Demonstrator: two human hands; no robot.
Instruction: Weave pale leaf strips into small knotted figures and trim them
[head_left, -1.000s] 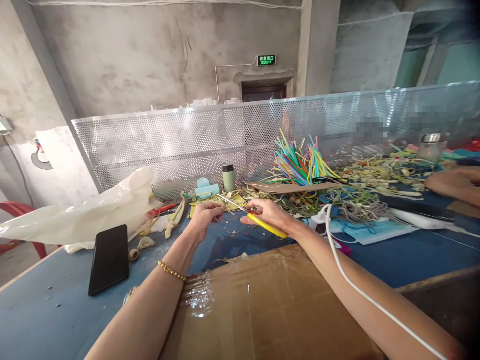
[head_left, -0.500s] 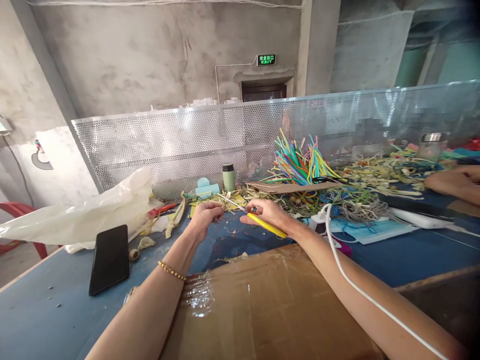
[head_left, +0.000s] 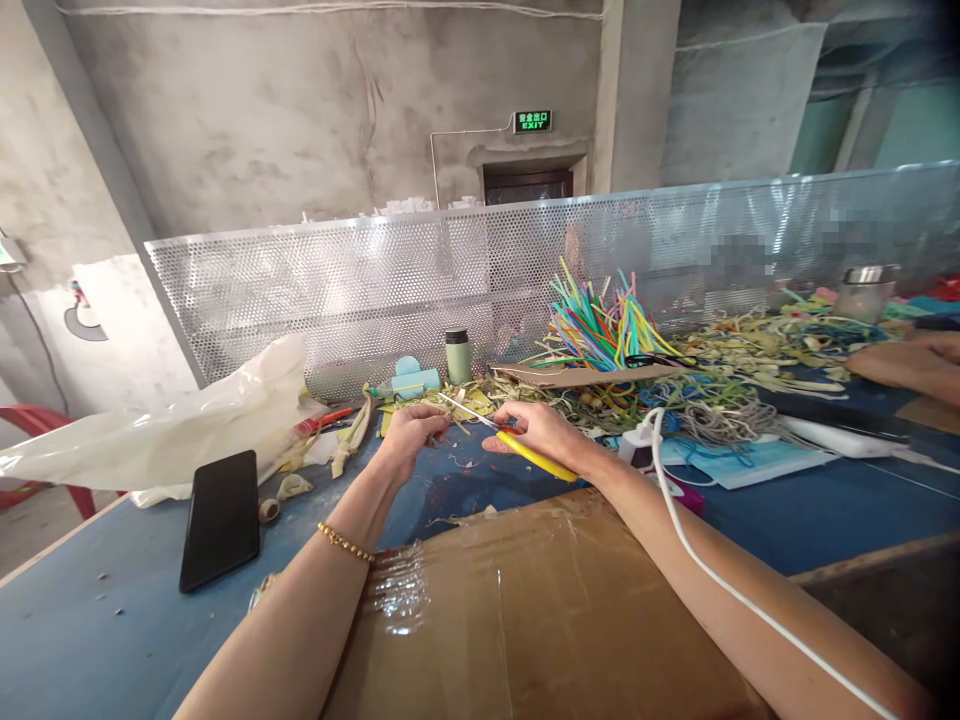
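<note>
Yellow-handled scissors [head_left: 537, 456] are in my right hand [head_left: 534, 428], their thin metal blades pointing up and left toward my left hand. My left hand [head_left: 414, 432] has its thumb and fingertips pressed together just left of the blade tips; whatever they pinch is too small to make out. Both hands hover over the blue table [head_left: 442, 492], beyond the near edge of a taped cardboard box [head_left: 555, 610]. Behind them lie loose pale strips and a light-blue cylinder [head_left: 417, 383].
A black phone [head_left: 220, 520] and a plastic bag [head_left: 225, 420] lie left. A green bottle [head_left: 457, 357] stands at the back near coloured cords [head_left: 600, 325]. A white cable [head_left: 694, 555] crosses my right forearm. Another person's hand [head_left: 904, 360] rests at far right.
My right hand and the scissors have shifted very slightly right and down. My left hand stays almost where it was, still pinched.
</note>
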